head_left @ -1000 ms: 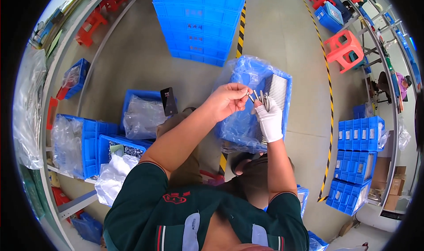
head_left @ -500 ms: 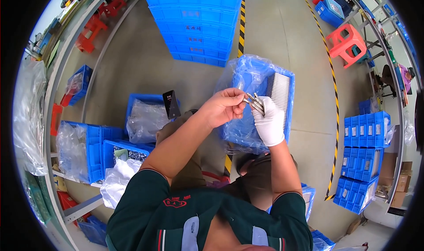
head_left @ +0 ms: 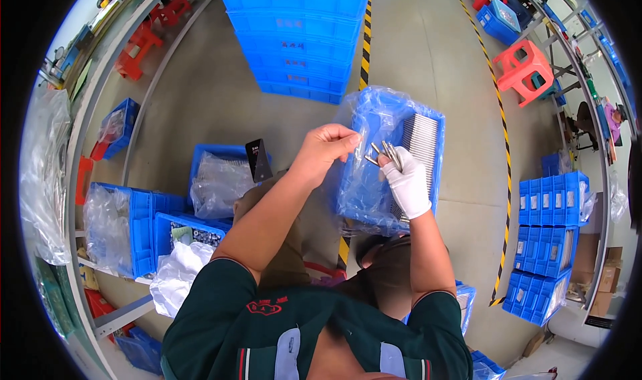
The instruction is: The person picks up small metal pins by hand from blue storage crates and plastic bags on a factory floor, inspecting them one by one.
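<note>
A factory workshop: stacked blue crates (head_left: 294, 29), striped floor tape (head_left: 366, 52), stools (head_left: 524, 74) and probably workbenches (head_left: 99, 36) (small, near the rim).

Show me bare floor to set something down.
Bare grey floor: between the central blue plastic crate and the rightmost yellow-black striped line; also left of the tall blue crate stack. Crowded: lower left, blue plastic bins close together.

Two hands (head_left: 324, 151) (head_left: 403, 174), one white glove (head_left: 410, 187); below them, one plastic-lined crate (head_left: 439, 151); left of them, one phone (head_left: 257, 161); ahead, one crate stack (head_left: 297, 42).
</note>
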`<state>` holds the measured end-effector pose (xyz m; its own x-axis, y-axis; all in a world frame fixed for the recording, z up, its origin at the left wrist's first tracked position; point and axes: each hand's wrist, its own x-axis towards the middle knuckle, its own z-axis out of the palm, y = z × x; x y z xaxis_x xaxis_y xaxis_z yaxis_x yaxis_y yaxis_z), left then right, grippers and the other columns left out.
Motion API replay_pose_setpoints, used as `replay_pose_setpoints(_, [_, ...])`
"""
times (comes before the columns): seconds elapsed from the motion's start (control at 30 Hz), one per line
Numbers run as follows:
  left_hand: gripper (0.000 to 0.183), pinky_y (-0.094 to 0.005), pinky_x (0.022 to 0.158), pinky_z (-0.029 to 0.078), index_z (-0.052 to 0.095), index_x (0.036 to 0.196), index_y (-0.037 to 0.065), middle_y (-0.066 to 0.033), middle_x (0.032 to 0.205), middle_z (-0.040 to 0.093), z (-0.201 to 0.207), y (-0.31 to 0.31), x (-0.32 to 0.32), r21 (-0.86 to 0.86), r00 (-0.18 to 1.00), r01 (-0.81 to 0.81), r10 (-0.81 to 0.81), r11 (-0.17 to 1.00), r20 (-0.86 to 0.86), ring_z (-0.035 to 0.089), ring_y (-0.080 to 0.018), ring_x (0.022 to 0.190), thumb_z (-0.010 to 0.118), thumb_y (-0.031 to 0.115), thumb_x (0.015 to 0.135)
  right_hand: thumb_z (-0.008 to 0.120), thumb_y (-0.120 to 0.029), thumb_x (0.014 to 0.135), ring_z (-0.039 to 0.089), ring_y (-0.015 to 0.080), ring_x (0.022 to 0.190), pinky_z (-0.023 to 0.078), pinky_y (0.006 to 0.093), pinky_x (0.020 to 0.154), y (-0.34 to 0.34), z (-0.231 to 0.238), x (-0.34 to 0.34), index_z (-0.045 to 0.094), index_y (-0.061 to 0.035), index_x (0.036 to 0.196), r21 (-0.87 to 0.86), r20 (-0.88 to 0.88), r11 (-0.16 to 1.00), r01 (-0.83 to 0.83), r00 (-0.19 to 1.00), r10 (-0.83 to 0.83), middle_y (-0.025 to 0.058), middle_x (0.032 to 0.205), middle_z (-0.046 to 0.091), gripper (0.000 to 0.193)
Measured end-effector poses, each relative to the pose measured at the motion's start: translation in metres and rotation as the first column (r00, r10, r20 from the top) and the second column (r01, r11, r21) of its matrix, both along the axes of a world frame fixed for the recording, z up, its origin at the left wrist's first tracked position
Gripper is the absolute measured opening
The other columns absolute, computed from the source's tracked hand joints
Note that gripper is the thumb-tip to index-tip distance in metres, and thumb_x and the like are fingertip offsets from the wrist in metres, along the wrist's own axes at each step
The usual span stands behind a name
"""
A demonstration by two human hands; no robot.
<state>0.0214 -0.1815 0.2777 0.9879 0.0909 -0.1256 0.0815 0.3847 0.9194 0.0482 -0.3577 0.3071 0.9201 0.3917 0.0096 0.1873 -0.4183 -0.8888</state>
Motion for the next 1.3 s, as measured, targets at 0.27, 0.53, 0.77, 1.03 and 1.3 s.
replay_pose_setpoints(0.27, [0.017, -0.0203, 0.055, 0.037, 0.062, 0.086, 0.0, -0.0011, 0.068, 0.056, 0.002, -0.001, -0.002, -0.117, 0.988, 0.146, -0.15, 0.982, -0.024, 0.047, -0.0073, 0.061, 0.063, 0.015, 0.079, 0.057, -0.012, 0.082, 0.047, 0.0075, 0.051, 0.039, 0.0238, 0.048, 0.0, 0.001, -0.005, 0.057, -0.0021, 0.079, 0.027, -0.084, 0.995, -0.094, 0.992, 0.096, 0.0026, 0.056, 0.053, 0.01])
replay_pose_setpoints(0.53, [0.012, -0.0197, 0.057, 0.037, 0.064, 0.082, 0.002, -0.0005, 0.071, 0.058, 0.003, -0.002, -0.006, 0.144, 0.991, 0.132, -0.132, 0.981, -0.003, 0.047, -0.0056, 0.063, 0.064, 0.013, 0.077, 0.057, -0.012, 0.082, 0.045, 0.0078, 0.051, 0.038, 0.024, 0.048, 0.0, -0.004, -0.008, 0.058, -0.002, 0.081, 0.05, -0.102, 0.995, -0.087, 0.99, 0.092, 0.0011, 0.055, 0.051, 0.011])
replay_pose_setpoints(0.77, [0.013, -0.0204, 0.058, 0.036, 0.064, 0.08, 0.002, -0.0001, 0.07, 0.058, 0.004, 0.004, 0.001, 0.034, 0.992, 0.121, -0.119, 0.992, -0.052, 0.045, -0.0064, 0.062, 0.066, 0.014, 0.076, 0.055, -0.018, 0.085, 0.043, 0.006, 0.053, 0.036, 0.0211, 0.051, -0.005, 0.007, -0.005, 0.058, -0.0003, 0.081, 0.22, -0.421, 0.967, -0.13, 0.881, 0.215, 0.0005, 0.057, 0.05, 0.018])
replay_pose_setpoints(1.03, [0.013, -0.0215, 0.059, 0.037, 0.064, 0.081, 0.002, -0.0023, 0.071, 0.06, 0.002, -0.002, -0.001, -0.033, 0.977, 0.187, -0.19, 0.982, -0.093, 0.048, -0.0071, 0.063, 0.068, 0.012, 0.073, 0.056, -0.016, 0.085, 0.043, 0.0057, 0.052, 0.036, 0.0212, 0.05, -0.003, -0.001, -0.007, 0.058, -0.0011, 0.078, 0.191, -0.357, 0.969, -0.155, 0.909, 0.216, -0.0004, 0.055, 0.049, 0.017])
replay_pose_setpoints(1.3, [0.012, -0.022, 0.065, 0.041, 0.064, 0.081, 0.001, -0.0021, 0.073, 0.061, 0.007, -0.001, -0.003, 0.119, 0.982, 0.16, -0.146, 0.98, -0.12, 0.053, -0.0076, 0.068, 0.066, 0.011, 0.075, 0.056, -0.021, 0.085, 0.041, 0.0062, 0.049, 0.034, 0.0212, 0.047, -0.005, -0.01, -0.004, 0.058, -0.0015, 0.08, 0.248, -0.472, 0.962, -0.115, 0.853, 0.224, -0.0006, 0.055, 0.047, 0.021])
